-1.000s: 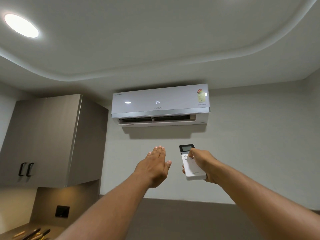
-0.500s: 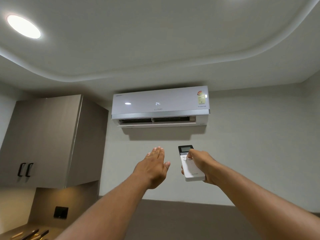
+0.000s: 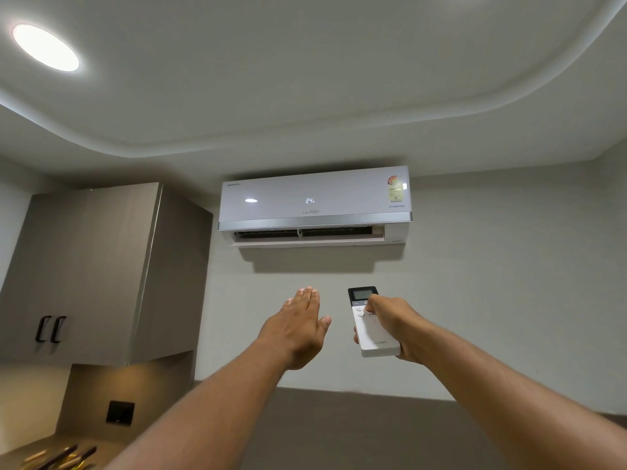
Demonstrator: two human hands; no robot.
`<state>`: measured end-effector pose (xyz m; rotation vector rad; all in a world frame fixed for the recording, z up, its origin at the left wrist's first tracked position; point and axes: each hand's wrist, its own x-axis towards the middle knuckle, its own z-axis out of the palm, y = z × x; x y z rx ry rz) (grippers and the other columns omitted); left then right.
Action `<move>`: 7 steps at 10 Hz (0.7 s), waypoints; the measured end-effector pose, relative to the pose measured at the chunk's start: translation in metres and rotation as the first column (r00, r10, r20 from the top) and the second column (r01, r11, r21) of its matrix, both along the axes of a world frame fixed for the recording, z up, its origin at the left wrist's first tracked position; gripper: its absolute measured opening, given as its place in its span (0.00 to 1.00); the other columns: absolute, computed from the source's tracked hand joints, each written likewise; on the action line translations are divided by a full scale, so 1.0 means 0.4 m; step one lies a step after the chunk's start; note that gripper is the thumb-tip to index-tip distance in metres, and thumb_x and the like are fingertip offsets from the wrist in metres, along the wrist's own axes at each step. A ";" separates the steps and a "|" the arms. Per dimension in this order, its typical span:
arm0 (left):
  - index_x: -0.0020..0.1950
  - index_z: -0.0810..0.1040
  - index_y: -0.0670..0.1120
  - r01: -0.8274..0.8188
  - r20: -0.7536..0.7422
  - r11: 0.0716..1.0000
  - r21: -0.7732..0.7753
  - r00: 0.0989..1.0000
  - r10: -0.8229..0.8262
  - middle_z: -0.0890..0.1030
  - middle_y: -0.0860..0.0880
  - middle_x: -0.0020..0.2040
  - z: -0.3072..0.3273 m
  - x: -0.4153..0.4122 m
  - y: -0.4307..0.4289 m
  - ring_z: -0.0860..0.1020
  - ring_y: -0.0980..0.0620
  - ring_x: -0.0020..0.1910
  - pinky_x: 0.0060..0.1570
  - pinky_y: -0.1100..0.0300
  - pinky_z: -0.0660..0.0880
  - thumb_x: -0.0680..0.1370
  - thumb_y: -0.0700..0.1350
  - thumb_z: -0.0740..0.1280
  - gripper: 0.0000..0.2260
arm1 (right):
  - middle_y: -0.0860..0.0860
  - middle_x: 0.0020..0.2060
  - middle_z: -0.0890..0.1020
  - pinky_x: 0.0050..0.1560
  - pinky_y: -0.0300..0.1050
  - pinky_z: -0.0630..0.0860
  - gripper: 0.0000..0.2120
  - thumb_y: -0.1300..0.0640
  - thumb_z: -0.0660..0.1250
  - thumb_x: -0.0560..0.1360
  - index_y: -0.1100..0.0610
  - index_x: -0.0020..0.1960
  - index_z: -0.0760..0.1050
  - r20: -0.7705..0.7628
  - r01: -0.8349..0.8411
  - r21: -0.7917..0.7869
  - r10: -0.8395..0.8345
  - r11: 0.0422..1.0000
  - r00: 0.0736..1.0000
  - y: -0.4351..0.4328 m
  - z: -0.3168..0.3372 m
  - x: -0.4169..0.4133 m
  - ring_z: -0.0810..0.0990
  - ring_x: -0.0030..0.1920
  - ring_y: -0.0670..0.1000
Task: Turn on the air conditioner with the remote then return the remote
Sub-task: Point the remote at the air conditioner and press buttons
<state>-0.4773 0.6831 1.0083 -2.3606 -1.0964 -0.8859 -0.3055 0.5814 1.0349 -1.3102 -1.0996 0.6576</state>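
Observation:
A white air conditioner (image 3: 314, 206) hangs high on the wall, its display reading 24 and its lower flap swung open. My right hand (image 3: 395, 329) holds a white remote (image 3: 371, 329) with a dark screen at the top, pointed up at the unit, my thumb resting on its buttons. My left hand (image 3: 297, 329) is raised flat beside the remote, fingers together and straight, palm away from me, holding nothing. Both arms reach up from the bottom of the head view.
A grey wall cabinet (image 3: 91, 273) with two black handles hangs at the left. Under it are a dark wall socket (image 3: 120, 412) and a counter corner (image 3: 37, 457) with several objects. A round ceiling light (image 3: 45, 47) glows at top left.
Both hands have stayed almost still, drifting slightly. The air conditioner's display and open flap look the same.

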 end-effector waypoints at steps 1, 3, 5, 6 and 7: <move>0.78 0.42 0.46 -0.001 0.001 1.000 -0.004 1.000 0.001 0.43 0.48 0.79 -0.001 -0.002 0.000 0.43 0.51 0.77 0.72 0.55 0.44 0.81 0.59 0.43 0.29 | 0.58 0.29 0.85 0.34 0.45 0.82 0.10 0.59 0.59 0.75 0.61 0.53 0.73 -0.017 -0.004 0.000 0.004 1.000 1.000 0.002 -0.002 0.000 0.86 0.28 0.58; 0.78 0.42 0.46 -0.009 -0.003 1.000 -0.001 1.000 0.009 0.43 0.48 0.79 0.001 0.001 -0.001 0.43 0.51 0.77 0.72 0.55 0.44 0.81 0.59 0.43 0.29 | 0.59 0.32 0.85 0.33 0.45 0.81 0.09 0.59 0.59 0.76 0.61 0.53 0.73 -0.028 -0.007 0.001 0.007 1.000 1.000 0.005 -0.007 0.008 0.86 0.28 0.58; 0.78 0.42 0.45 -0.004 -0.014 1.000 0.000 1.000 0.004 0.43 0.48 0.79 0.000 0.013 -0.002 0.43 0.51 0.77 0.71 0.55 0.43 0.81 0.59 0.43 0.30 | 0.59 0.30 0.85 0.36 0.48 0.82 0.09 0.58 0.60 0.77 0.61 0.51 0.75 -0.040 0.001 0.009 0.000 1.000 0.999 0.014 -0.009 0.019 0.86 0.30 0.60; 0.78 0.42 0.45 -0.003 -0.016 1.000 -0.004 1.000 0.003 0.43 0.48 0.79 0.000 0.018 -0.002 0.43 0.52 0.77 0.72 0.55 0.43 0.81 0.59 0.43 0.30 | 0.59 0.30 0.85 0.40 0.50 0.82 0.09 0.57 0.60 0.76 0.60 0.50 0.76 -0.034 0.006 0.006 -0.005 1.000 0.999 0.015 -0.008 0.021 0.86 0.31 0.61; 0.78 0.42 0.45 0.003 -0.019 1.000 -0.006 1.000 -0.003 0.43 0.48 0.79 0.001 0.023 -0.004 0.43 0.52 0.77 0.72 0.55 0.43 0.81 0.59 0.42 0.30 | 0.59 0.30 0.86 0.44 0.51 0.81 0.09 0.57 0.59 0.75 0.59 0.50 0.75 -0.027 0.016 -0.009 -0.017 1.000 1.000 0.013 -0.006 0.024 0.86 0.32 0.61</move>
